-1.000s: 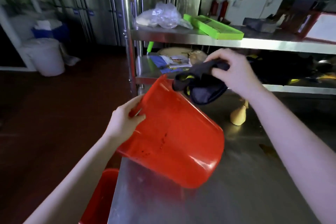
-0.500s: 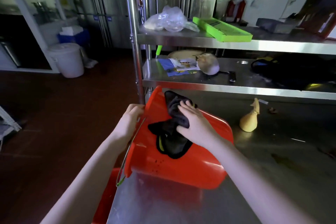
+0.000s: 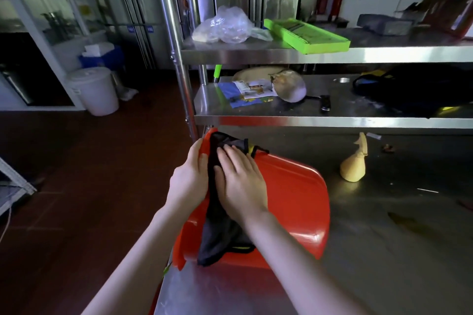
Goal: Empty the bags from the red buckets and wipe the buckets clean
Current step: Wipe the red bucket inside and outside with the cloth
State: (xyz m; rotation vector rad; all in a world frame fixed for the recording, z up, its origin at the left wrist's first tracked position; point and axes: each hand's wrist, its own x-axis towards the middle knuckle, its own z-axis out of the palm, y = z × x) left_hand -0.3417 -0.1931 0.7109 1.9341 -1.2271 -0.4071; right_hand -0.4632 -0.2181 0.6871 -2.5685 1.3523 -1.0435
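Note:
A red bucket [image 3: 294,202] lies on its side at the left end of a steel table [image 3: 384,263], its mouth turned to the left. My left hand [image 3: 188,181] grips the bucket's rim. My right hand [image 3: 240,184] lies flat on a black cloth [image 3: 220,233] with yellow trim, pressing it against the bucket's outer wall. The cloth runs from the upper rim down to the lower rim. A sliver of a second red bucket [image 3: 153,307] shows below the table's left edge.
A steel rack [image 3: 307,55] stands behind the table with a clear plastic bag [image 3: 225,25], a green tray [image 3: 307,36], papers and a round lid on its shelves. A tied yellow bag [image 3: 354,166] sits on the table. On the red floor stands a white bin [image 3: 94,89].
The bucket has tipped from a raised tilt down onto its side on the table. My right hand brought the cloth from above the rim onto the bucket wall and slid it left.

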